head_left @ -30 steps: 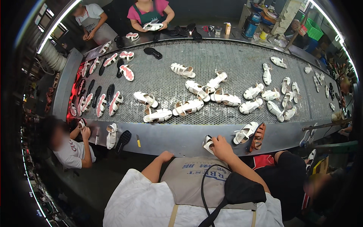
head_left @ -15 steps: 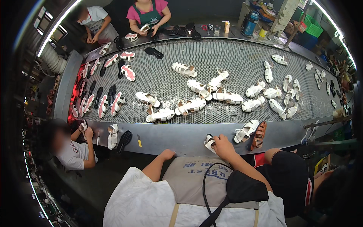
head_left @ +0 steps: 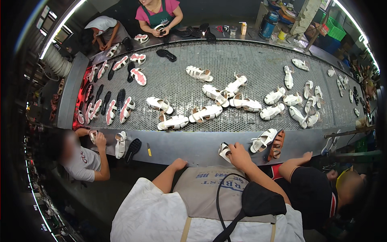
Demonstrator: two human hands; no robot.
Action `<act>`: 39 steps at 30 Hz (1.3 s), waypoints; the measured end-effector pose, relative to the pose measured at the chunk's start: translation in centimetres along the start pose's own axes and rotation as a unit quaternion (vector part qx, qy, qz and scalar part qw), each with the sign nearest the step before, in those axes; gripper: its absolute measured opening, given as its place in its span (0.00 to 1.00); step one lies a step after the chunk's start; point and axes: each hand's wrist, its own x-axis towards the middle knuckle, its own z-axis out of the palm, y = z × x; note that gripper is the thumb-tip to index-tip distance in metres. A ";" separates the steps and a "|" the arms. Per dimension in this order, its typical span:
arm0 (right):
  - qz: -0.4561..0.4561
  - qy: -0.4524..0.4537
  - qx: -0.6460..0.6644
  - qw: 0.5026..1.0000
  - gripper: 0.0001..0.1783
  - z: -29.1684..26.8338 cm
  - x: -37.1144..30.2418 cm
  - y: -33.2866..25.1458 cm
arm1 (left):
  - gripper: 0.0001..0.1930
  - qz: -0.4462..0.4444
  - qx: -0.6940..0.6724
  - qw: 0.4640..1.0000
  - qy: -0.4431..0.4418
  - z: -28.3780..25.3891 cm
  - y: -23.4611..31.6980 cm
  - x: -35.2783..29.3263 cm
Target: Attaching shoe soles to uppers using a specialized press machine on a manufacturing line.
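Head view: a person sits at the near tabletop (head_left: 189, 147), a plain metal ledge along a mesh belt (head_left: 250, 56). The white sandal (head_left: 224, 151) lies at the ledge's front edge, ahead of the apron (head_left: 201, 193) and slightly to its right. The right hand (head_left: 240, 156) is bent over the sandal's right side, the fingers apparently pinching it; their far tips are hidden. The left hand (head_left: 178, 163) is at the ledge edge, well apart from the sandal; whether its fingers are spread or curled cannot be told. To the right, a strapped sandal (head_left: 263, 141) stands beside a brown sandal (head_left: 277, 145); on the far left, a yellow-handled knife (head_left: 149, 150) lies near a black sole (head_left: 132, 150). On the belt, further pale sandals (head_left: 205, 113) lie in loose clusters. The step in hand is judged to be one-handed holding or positioning of the sandal on the ledge. A next move, such as turning or lifting it, would probably call for a secure hold on its side, with the left hand brought across for support.
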 end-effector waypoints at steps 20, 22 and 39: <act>-0.023 -0.009 0.031 0.999 0.18 0.5 3.5 1.2 | 0.25 0.037 0.040 0.998 0.018 -0.2 -4.0 3.2; -0.005 0.004 0.039 0.999 0.18 0.4 3.8 1.3 | 0.26 0.064 0.096 0.993 0.018 0.3 -5.9 4.2; 0.259 0.264 0.345 0.863 0.36 10.0 3.3 11.8 | 0.25 -0.115 -0.140 0.983 -0.020 -9.2 0.0 7.0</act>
